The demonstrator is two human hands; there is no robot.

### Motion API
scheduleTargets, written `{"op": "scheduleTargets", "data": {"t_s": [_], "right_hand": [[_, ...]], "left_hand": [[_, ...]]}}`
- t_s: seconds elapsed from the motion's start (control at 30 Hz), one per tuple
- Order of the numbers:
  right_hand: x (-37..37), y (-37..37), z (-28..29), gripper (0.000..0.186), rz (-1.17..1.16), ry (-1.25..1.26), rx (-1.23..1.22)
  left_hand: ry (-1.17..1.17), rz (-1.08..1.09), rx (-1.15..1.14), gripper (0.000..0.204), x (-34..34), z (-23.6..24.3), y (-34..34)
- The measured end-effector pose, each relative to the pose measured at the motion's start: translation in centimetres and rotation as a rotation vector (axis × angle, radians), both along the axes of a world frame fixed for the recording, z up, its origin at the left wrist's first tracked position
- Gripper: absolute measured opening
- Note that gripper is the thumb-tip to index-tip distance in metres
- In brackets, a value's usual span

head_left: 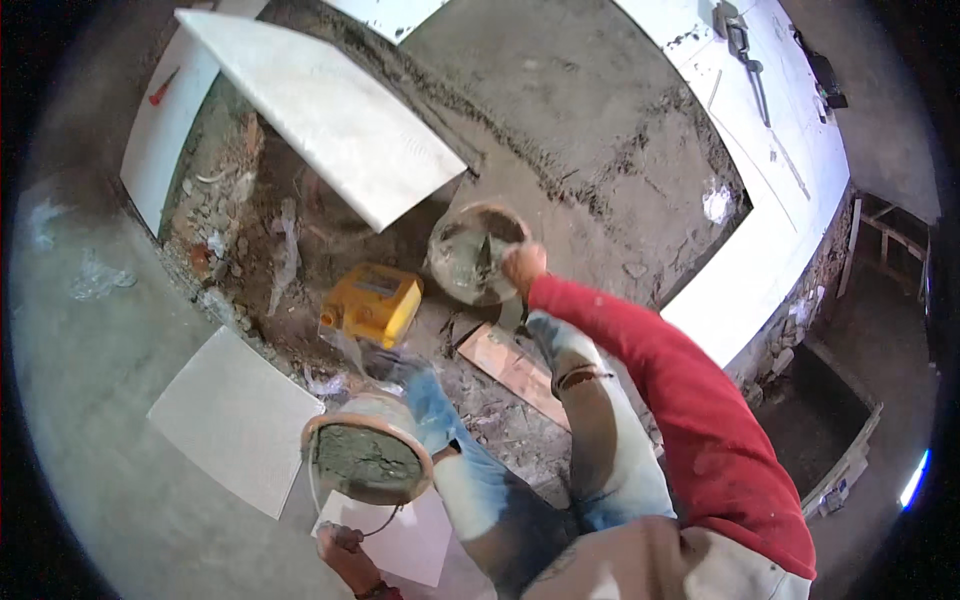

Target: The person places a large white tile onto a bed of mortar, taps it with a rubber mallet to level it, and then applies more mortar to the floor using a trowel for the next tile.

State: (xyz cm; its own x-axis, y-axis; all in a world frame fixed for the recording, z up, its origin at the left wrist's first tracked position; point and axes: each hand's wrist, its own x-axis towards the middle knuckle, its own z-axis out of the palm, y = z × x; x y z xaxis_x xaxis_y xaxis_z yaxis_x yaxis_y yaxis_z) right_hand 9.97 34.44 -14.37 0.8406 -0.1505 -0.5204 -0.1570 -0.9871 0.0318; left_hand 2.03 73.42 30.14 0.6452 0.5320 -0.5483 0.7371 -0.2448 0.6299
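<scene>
My right hand (pixel 524 264) is closed on the handle of a trowel (pixel 487 258), whose blade is inside a bucket (pixel 456 233) of wet grey mix. At the lower left, my left hand (pixel 345 546) grips the wire handle (pixel 378 526) of a second bucket (pixel 424 473), which is filled with thick grey-green mortar (pixel 367 456). A yellow plastic jerrycan (pixel 375 308) stands between the two buckets. A board (pixel 512 370) with a pinkish top lies below the middle bucket, near my legs.
A large white tile (pixel 320 120) leans over rubble at upper left. Loose tiles (pixel 237 418) (pixel 428 540) lie at lower left. Laid white slabs (pixel 725 290) edge the rough cement (pixel 580 90), carrying a metal tool (pixel 752 75). A dark recessed opening (pixel 812 400) is at the right.
</scene>
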Motion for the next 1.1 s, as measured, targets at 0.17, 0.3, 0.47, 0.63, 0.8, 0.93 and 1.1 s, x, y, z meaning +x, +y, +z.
{"op": "scheduleTargets", "data": {"t_s": [0.17,0.3,0.47,0.63,0.8,0.93,1.1], "right_hand": [[-5.0,-1.7,8.3,0.017,0.092,0.007,0.178],[-6.1,-4.7,13.3,0.021,-0.039,0.036,0.44],[-5.9,-7.0,14.6,0.032,-0.24,0.229,0.526],[-7.3,-13.1,17.1,0.04,-0.337,0.222,0.996],[-8.3,-19.6,22.0,0.034,-0.466,0.354,1.225],[-8.4,-26.4,24.2,0.032,-0.721,0.692,1.213],[-6.3,-34.7,23.3,0.032,-0.114,0.417,1.183]], "left_hand": [[0.03,-0.094,-0.085,0.031,-3.2,-0.8,-8.4],[-0.105,-0.311,0.001,0.018,-6.0,-3.1,-15.4],[-0.039,0.231,-0.383,0.023,-8.6,-4.2,-22.1],[-0.011,0.068,-0.226,0.015,-11.2,-6.9,-29.3],[-0.008,0.354,-0.341,0.025,-12.0,-12.4,-34.5],[-0.039,0.491,-0.355,0.034,-13.0,-17.9,-37.0],[-0.044,0.706,-0.238,0.027,-12.3,-24.6,-41.0]]}}
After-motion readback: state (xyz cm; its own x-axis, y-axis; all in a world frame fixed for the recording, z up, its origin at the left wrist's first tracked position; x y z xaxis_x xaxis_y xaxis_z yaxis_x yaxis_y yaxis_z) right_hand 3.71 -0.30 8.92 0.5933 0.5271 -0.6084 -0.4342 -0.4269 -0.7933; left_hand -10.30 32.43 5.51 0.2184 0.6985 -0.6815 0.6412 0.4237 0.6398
